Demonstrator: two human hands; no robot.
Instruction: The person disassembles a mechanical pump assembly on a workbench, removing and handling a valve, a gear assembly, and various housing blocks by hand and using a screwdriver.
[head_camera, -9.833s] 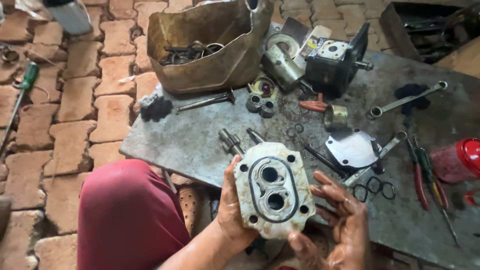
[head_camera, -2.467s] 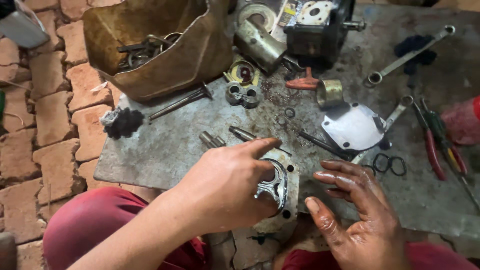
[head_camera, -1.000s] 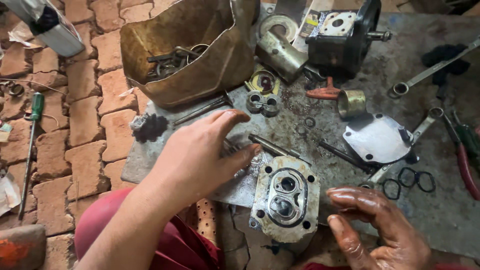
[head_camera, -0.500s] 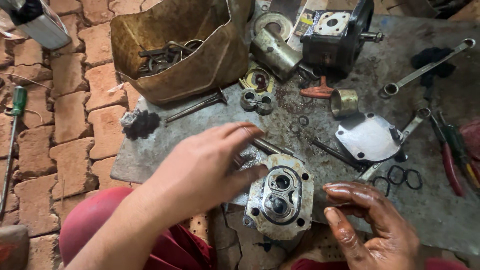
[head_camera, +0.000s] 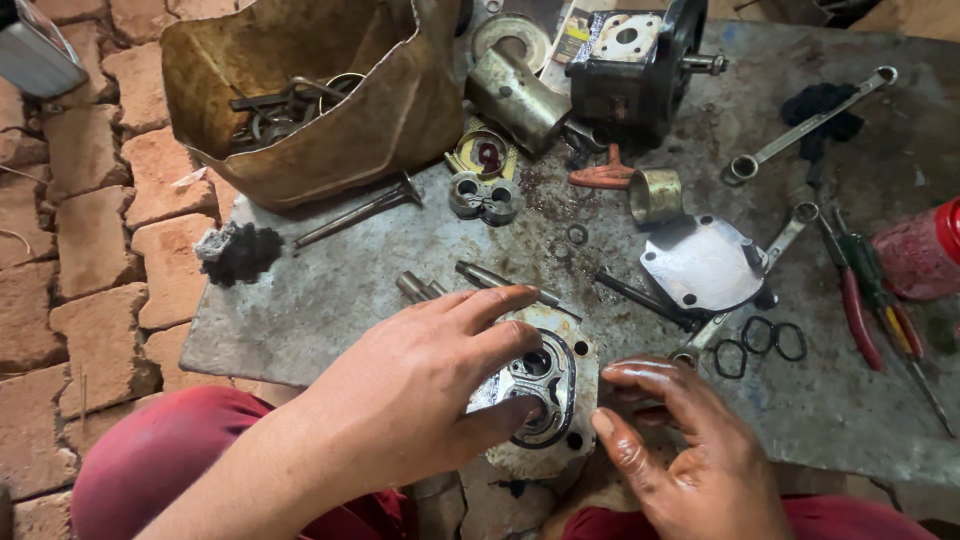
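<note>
A grey metal pump housing (head_camera: 560, 395) with a figure-eight cavity rests at the near edge of a metal plate (head_camera: 330, 290). My left hand (head_camera: 420, 390) lies over its left side, thumb tip pressed into the cavity and fingers spread across the top. My right hand (head_camera: 690, 450) cups the housing's right edge, its oily fingers curled and touching the rim. Two steel pins (head_camera: 500, 280) lie just beyond the housing.
A rusty open container (head_camera: 310, 100) with metal parts stands at the back left. A black pump body (head_camera: 635, 65), a cylinder (head_camera: 515, 95), a brass bush (head_camera: 655, 195), a flat cover plate (head_camera: 705, 265), black O-rings (head_camera: 760, 345), wrenches (head_camera: 810, 125) and pliers (head_camera: 860, 315) lie around. Brick floor at left.
My left hand has come back down onto the housing, thumb into the cavity. My right hand has closed in against the housing's right edge.
</note>
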